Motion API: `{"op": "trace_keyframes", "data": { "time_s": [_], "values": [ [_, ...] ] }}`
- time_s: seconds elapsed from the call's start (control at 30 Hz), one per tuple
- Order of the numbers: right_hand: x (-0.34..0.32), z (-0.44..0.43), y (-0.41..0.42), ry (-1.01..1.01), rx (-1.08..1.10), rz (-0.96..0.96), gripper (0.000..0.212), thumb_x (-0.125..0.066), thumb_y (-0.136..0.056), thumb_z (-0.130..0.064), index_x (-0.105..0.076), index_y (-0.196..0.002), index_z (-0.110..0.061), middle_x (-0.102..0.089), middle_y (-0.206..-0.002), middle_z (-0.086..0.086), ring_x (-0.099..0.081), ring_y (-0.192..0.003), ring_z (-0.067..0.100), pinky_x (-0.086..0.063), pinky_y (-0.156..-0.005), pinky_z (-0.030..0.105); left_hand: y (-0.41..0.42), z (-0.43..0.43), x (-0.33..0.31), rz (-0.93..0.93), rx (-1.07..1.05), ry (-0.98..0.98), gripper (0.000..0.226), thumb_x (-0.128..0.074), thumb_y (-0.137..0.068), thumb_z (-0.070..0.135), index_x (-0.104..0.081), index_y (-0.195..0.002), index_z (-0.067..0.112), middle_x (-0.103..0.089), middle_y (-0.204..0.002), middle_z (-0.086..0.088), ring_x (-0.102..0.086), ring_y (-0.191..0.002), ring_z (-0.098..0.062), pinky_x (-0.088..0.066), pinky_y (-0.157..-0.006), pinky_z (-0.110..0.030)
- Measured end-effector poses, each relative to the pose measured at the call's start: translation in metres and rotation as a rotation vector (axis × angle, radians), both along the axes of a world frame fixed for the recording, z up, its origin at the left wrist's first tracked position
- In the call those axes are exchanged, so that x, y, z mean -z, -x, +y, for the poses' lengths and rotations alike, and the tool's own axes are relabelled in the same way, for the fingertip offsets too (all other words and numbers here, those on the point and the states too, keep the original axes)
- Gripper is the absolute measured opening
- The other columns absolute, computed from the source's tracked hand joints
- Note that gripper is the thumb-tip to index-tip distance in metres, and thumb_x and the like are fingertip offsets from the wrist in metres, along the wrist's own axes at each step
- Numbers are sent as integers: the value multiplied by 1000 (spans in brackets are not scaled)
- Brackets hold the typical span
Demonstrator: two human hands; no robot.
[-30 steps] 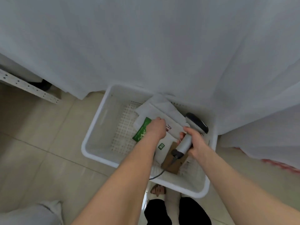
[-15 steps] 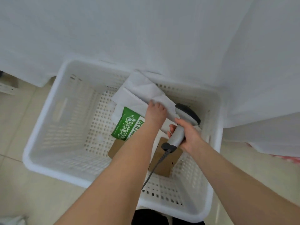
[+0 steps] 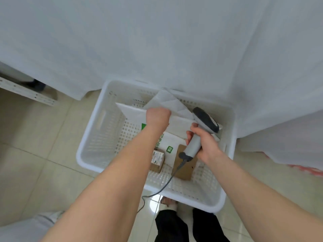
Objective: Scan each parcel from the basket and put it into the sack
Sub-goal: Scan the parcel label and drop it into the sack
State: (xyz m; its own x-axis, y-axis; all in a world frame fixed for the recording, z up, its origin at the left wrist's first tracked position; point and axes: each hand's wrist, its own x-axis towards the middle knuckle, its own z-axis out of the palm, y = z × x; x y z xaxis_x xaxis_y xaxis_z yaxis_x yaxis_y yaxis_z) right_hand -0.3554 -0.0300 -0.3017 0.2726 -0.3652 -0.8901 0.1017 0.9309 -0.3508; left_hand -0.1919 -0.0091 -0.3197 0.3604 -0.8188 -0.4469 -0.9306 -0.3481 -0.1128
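Left hand (image 3: 158, 117) curls around a white parcel (image 3: 132, 110) in the basket (image 3: 90, 137); at its 3 o'clock, right hand (image 3: 204, 145) grips the scanner (image 3: 205, 122). 2 brown boxes (image 3: 183, 170) lie at 6 o'clock.

Both bare forearms reach forward and down, the left one crossing slightly towards the right. The left hand (image 3: 158, 117) shows its back to the camera, with the fingers curled under and out of sight, gripping the edge of a white parcel (image 3: 129, 110). The right hand (image 3: 203, 143), just beside it and a little nearer the body, is wrapped round the handle of a scanner (image 3: 207, 122), thumb on the near side and knuckles turned right. The scanner's head sticks out beyond the fingers.
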Motion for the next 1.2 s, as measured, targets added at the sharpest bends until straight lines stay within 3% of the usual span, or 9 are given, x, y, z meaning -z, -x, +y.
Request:
{"op": "trace_keyframes", "data": {
  "time_s": [0.17,0.33,0.5,0.63,0.77,0.9,1.03,1.2],
  "values": [
    [-97,18,-9,67,14,-22,19,-61,-90,-2,-67,-97,-18,-66,-75,7,-58,-65,12,-47,-65,23,-20,26,-106,-33,-148,60,29,-48,-91,3,-65,-108,20,-68,-107,-4,-65,-100,-26,-39,-70,-28],
    [-190,36,-17,116,44,-25,18,-61,-89,-1,-66,-94,-17,-65,-76,8,-57,-66,14,-46,-62,25,-46,55,-212,28,-380,168,28,-44,-95,6,-66,-108,16,-66,-112,-12,-62,-106,-32,-46,-75,-33],
    [-265,57,-20,127,70,-43,11,-64,-89,-4,-64,-87,-16,-61,-71,6,-55,-61,13,-45,-61,25,-67,79,-308,184,-673,290,25,-44,-97,15,-63,-113,17,-62,-122,-14,-57,-115,-33,-45,-85,-35],
    [-315,71,-12,148,56,-52,6,-68,-88,-9,-65,-85,-14,-63,-73,5,-57,-61,12,-49,-57,24,-75,109,-368,363,-805,432,24,-50,-94,19,-66,-110,14,-65,-118,-14,-59,-109,-33,-47,-89,-36],
    [-357,88,6,188,35,-78,9,-69,-87,-11,-63,-81,-13,-63,-77,6,-58,-59,13,-49,-55,26,-66,144,-422,468,-846,595,23,-54,-93,12,-67,-109,2,-66,-109,-18,-61,-103,-30,-46,-83,-34],
    [-397,109,33,206,16,-123,12,-70,-86,-14,-62,-78,-14,-62,-72,5,-59,-59,14,-51,-47,24,-43,181,-466,582,-871,727,10,-57,-92,7,-59,-83,10,-56,-91,-12,-52,-86,-20,-39,-72,-27],
    [-434,129,56,257,7,-169,12,-71,-86,-12,-61,-80,-12,-61,-72,7,-58,-63,17,-51,-61,28,-10,215,-510,711,-824,829,9,-56,-93,4,-60,-96,11,-60,-86,-7,-55,-77,-18,-44,-68,-27],
    [-482,156,52,335,-46,-240,12,-72,-85,-12,-60,-86,-12,-63,-73,8,-59,-63,18,-52,-62,28,23,245,-555,865,-690,876,30,-53,-88,-10,-67,-103,12,-68,-72,9,-60,-71,-13,-53,-64,-23]
  ]
}}
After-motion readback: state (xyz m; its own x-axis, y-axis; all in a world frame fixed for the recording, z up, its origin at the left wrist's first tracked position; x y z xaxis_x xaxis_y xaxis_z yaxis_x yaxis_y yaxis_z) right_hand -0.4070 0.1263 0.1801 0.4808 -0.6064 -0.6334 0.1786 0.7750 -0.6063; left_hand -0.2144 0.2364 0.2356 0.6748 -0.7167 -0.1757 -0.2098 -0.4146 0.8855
